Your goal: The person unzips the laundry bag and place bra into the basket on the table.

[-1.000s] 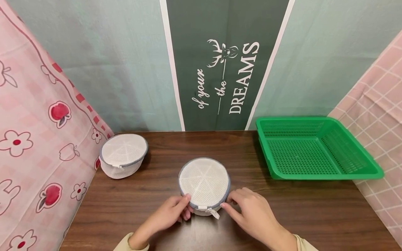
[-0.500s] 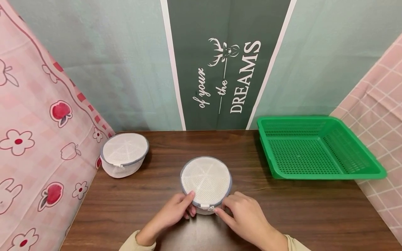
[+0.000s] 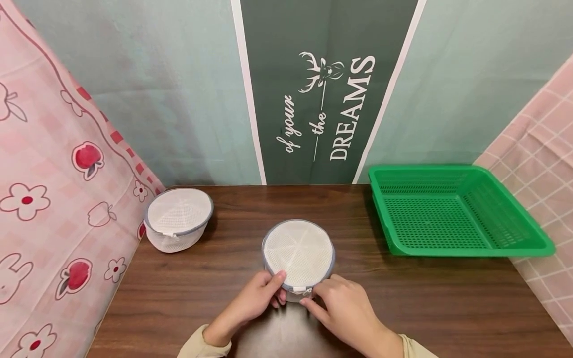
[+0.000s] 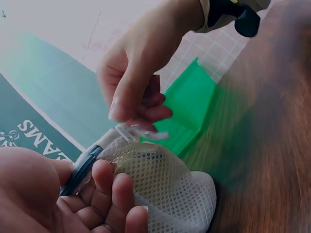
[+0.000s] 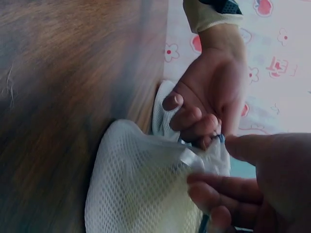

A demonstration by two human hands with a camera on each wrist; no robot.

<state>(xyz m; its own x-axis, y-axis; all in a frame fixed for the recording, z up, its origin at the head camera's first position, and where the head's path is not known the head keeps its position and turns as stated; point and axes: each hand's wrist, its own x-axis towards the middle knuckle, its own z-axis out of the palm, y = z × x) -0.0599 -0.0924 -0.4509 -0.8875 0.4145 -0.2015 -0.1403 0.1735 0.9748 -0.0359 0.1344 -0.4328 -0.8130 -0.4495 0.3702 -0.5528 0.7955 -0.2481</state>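
Note:
A round white mesh laundry bag with a grey-blue rim stands on the table in front of me. My left hand grips its near left rim, thumb on top and fingers curled below. At the near right rim is my right hand, beside the zipper's white pull tab. In the right wrist view a gap shows between its thumb and loosely bent fingers, and the tab's end hangs free near them. Something yellowish shows through the mesh; its kind is not clear.
A second mesh laundry bag stands at the back left. A green plastic basket sits at the right of the brown wooden table. Printed cloths hang behind and on both sides.
My right hand has moved left to the zipper's pull tab. The bag sits slightly farther right and back in view, and my left thumb still lies on its rim.

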